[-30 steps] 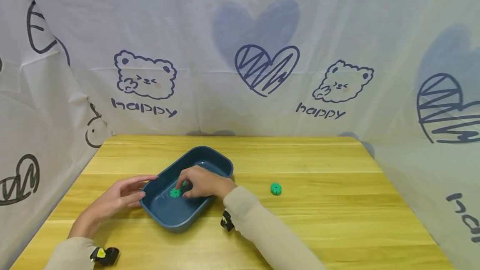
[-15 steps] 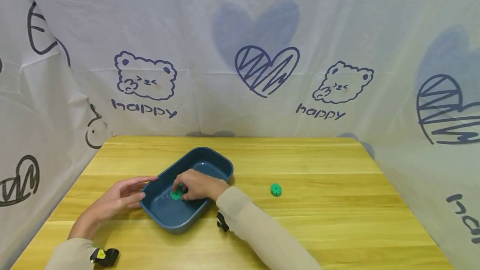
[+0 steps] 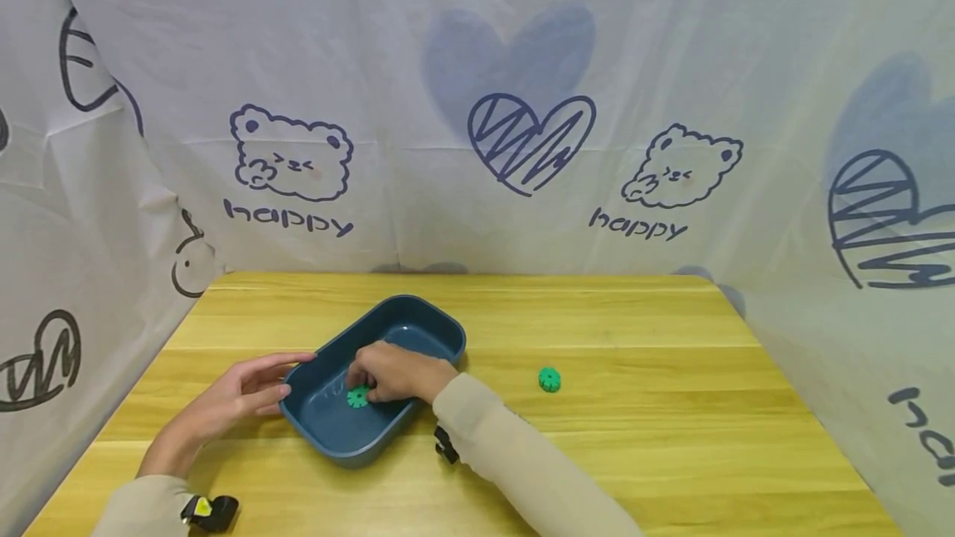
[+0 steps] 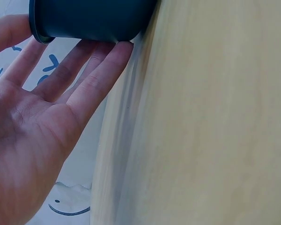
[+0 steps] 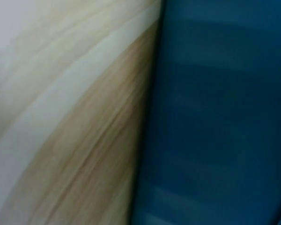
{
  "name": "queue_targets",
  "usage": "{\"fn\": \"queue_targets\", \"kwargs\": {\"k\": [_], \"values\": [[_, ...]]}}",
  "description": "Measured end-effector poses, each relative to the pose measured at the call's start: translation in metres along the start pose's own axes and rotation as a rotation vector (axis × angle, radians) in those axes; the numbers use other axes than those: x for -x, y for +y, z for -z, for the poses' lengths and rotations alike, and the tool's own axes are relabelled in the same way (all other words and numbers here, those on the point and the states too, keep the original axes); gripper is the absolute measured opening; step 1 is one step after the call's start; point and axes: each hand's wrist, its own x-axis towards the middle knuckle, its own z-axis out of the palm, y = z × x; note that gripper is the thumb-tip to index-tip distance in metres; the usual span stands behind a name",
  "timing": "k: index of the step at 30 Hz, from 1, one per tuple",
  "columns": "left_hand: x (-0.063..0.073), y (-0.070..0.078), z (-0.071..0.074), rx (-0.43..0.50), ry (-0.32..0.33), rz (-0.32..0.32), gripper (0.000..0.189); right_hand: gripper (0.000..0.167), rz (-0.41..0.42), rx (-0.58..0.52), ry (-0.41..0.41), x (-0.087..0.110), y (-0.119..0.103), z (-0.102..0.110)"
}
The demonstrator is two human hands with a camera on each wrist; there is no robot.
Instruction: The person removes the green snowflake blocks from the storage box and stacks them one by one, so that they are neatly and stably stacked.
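A dark blue rectangular tub stands slanted on the table. My right hand reaches over its near right wall, fingers curled down inside. Thumb and fingertips pinch a small green notched disc low in the tub; fingers partly cover it. My left hand touches the tub's left end with fairly straight fingers. In the left wrist view, those fingers lie against the outside of the tub. The right wrist view shows blurred tub wall; the grip is out of sight there.
A second green notched disc lies on the wooden table, right of the tub. A white printed cloth hangs behind the table and along both sides.
The green disc in the tub has shifted slightly right and nearer, with the right fingers at it. A second bit of green at those fingers no longer shows. The left hand stays put.
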Motion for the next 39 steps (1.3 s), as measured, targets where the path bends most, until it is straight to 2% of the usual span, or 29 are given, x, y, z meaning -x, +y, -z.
{"fn": "queue_targets", "kwargs": {"k": [7,12,25,39], "values": [[0.000,0.001,0.000,0.021,-0.005,0.015,0.048,0.029,-0.008,0.056,-0.006,0.004,0.000,0.002],[0.000,0.001,0.000,0.025,0.000,0.036,0.048,0.028,-0.020,0.053,-0.004,0.008,0.001,0.004],[-0.001,0.001,-0.001,-0.005,0.017,0.046,0.048,0.024,0.010,0.019,0.090,0.021,0.006,0.014],[-0.001,0.003,-0.003,0.002,0.024,0.042,0.049,0.023,0.027,-0.008,0.230,0.065,0.012,0.032]]}}
